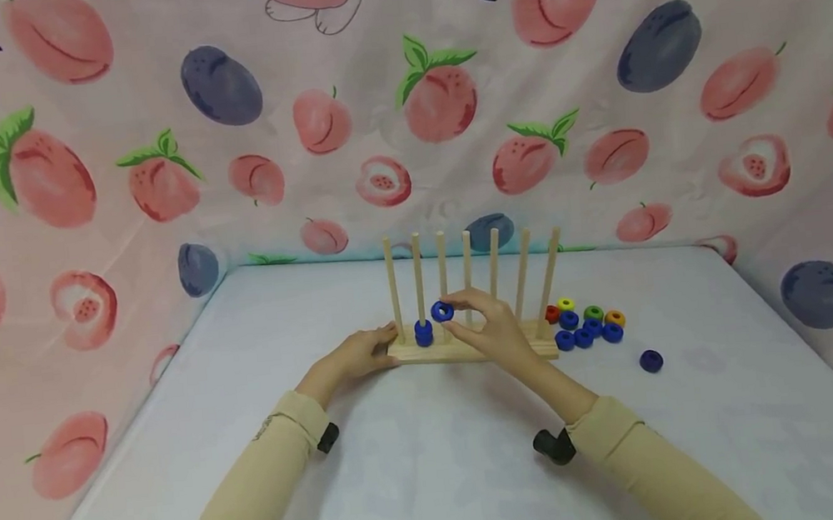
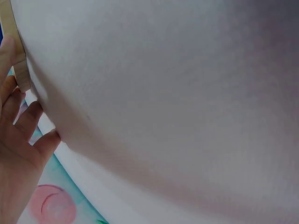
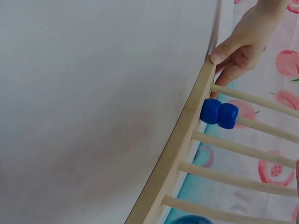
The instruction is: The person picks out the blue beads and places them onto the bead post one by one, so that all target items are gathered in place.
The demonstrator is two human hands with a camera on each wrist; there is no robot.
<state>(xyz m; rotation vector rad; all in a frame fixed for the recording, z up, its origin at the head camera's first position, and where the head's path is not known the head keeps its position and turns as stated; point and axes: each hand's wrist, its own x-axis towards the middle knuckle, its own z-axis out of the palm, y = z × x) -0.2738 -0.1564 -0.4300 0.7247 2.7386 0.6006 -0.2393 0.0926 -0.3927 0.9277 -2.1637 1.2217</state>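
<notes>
A wooden peg stand (image 1: 436,352) with several upright pegs stands mid-table. Two blue beads (image 1: 423,333) are stacked at the foot of its second peg from the left, and the same blue beads (image 3: 219,113) show in the right wrist view. My left hand (image 1: 358,353) holds the stand's left end; in the right wrist view the left hand's thumb (image 3: 219,53) lies on the front of the base. Between thumb and index finger, my right hand (image 1: 494,328) pinches a blue bead (image 1: 442,312), its hole facing the head camera, just right of the second peg.
Right of the stand lie several loose beads: red (image 1: 553,314), yellow (image 1: 565,304), green (image 1: 593,312), orange (image 1: 615,319) and blue (image 1: 584,338). One dark blue bead (image 1: 651,361) lies apart, nearer me. A fruit-print cloth (image 1: 387,112) hangs behind the white table (image 1: 437,476).
</notes>
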